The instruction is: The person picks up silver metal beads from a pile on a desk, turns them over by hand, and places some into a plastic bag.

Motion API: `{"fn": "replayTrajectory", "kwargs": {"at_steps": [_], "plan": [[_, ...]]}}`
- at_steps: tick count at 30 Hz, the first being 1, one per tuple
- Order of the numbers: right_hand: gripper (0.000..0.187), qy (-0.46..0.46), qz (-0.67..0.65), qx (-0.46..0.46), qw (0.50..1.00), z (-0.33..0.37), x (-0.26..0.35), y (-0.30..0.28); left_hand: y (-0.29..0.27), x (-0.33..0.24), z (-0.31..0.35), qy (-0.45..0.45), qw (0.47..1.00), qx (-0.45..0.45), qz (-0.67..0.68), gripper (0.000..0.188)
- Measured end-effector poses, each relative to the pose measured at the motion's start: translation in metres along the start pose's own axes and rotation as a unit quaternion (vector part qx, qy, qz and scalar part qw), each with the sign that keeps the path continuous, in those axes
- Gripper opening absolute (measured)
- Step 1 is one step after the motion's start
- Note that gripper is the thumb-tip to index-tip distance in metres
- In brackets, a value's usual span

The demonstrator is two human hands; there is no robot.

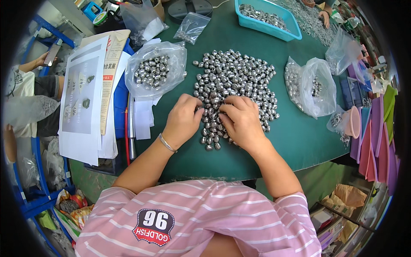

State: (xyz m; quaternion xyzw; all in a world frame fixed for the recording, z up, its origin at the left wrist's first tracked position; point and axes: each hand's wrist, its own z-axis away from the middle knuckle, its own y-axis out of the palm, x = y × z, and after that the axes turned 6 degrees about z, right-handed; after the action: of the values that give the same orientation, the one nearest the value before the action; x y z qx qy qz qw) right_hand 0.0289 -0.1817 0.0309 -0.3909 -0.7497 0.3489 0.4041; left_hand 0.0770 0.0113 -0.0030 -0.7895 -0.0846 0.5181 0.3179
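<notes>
A broad heap of shiny, rounded metal beads (pixel 237 70) is spread on the green tabletop (pixel 180 158). At the heap's left edge, my left hand (pixel 184 119) has curled fingers, with the thumb close to the index finger. My right hand (pixel 243 122) rests over the near part of the heap, fingers bent down among the beads and thumb tucked in. Whatever either hand's fingertips hold is hidden or too small to make out. More of these beads lie in an open clear plastic bag (pixel 135 88) left of the heap.
Right of the heap stands another clear bag (pixel 317 100) with metal pieces. A turquoise tray (pixel 257 29) of metal parts sits at the back, near another person's hand (pixel 324 19). Papers (pixel 81 124) stack at left, where another person holds a phone (pixel 52 53).
</notes>
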Motion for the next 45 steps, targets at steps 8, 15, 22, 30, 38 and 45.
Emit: {"fn": "replayTrajectory", "kwargs": {"at_steps": [8,15,22,30,38,45], "plan": [[0.024,0.030,0.018,-0.038,0.999,-0.056,-0.053,0.007,0.010,0.014,-0.027,0.009,0.993,-0.106,-0.044,0.045],[0.035,0.231,0.134,0.040,0.963,-0.086,-0.129,0.026,0.023,0.012,-0.043,-0.024,0.993,-0.086,-0.074,0.053],[0.035,0.295,0.021,0.018,0.955,-0.071,-0.166,0.035,0.027,0.024,-0.073,-0.046,0.992,-0.115,-0.019,0.048],[0.028,0.268,-0.020,0.015,0.963,-0.070,-0.158,0.028,0.040,0.041,-0.124,-0.090,0.987,-0.096,0.094,0.039],[0.027,0.266,-0.209,0.041,0.940,-0.078,-0.139,0.038,0.057,0.037,-0.132,-0.122,0.982,-0.038,0.138,0.036],[0.020,0.330,-0.444,0.071,0.830,-0.077,-0.106,0.025,0.060,0.021,-0.131,-0.123,0.979,0.011,0.165,0.037]]}}
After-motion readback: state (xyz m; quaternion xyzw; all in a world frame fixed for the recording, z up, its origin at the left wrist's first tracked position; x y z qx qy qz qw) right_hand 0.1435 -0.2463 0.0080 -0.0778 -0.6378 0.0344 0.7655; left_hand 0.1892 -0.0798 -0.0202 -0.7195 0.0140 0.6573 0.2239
